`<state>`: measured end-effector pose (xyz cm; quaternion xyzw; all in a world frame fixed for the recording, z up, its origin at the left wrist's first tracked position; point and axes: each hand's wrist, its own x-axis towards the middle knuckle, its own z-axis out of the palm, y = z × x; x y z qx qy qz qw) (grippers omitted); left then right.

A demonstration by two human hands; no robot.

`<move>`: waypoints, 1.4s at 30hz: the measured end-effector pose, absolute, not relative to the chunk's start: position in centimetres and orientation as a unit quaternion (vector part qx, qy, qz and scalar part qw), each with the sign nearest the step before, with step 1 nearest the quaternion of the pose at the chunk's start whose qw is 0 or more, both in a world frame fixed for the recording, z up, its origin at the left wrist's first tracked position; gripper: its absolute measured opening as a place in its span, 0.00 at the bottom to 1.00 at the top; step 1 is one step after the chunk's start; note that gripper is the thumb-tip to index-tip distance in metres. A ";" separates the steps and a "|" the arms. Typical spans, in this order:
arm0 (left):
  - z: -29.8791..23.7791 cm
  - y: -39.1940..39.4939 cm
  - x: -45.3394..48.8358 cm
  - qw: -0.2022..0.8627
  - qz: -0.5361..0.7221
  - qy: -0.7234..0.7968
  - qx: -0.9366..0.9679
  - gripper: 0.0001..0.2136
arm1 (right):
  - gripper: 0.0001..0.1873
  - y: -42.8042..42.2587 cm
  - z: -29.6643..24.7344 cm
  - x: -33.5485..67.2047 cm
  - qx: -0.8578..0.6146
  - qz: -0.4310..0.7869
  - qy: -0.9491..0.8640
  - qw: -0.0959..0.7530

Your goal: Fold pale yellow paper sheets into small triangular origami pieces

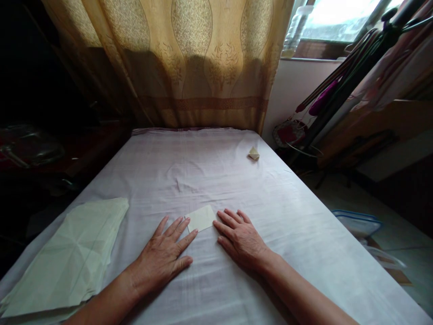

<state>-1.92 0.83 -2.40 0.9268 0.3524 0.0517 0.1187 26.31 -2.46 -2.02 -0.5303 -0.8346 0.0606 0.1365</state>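
A small pale folded paper square [201, 218] lies on the white sheet [203, 171] in front of me. My left hand [165, 253] rests flat on the sheet, fingers spread, with its fingertips at the paper's left edge. My right hand [238, 237] also lies flat and open, its fingertips touching the paper's right edge. Neither hand holds anything. A stack of larger creased pale paper sheets [71, 257] lies at the near left. A small folded paper piece [253, 154] sits far off near the right edge of the sheet.
A patterned yellow curtain [189, 63] hangs behind the covered surface. Dark furniture fills the left side. On the right stand a rack with rods and clothes [352, 76], a plastic container [356, 222] on the floor, and a bottle [296, 29] on the window sill.
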 end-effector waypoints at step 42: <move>-2.1 2.2 1.0 -0.006 0.210 0.342 0.916 0.09 | 0.19 -1.1 -1.0 23.0 -0.492 0.086 -0.836 0.229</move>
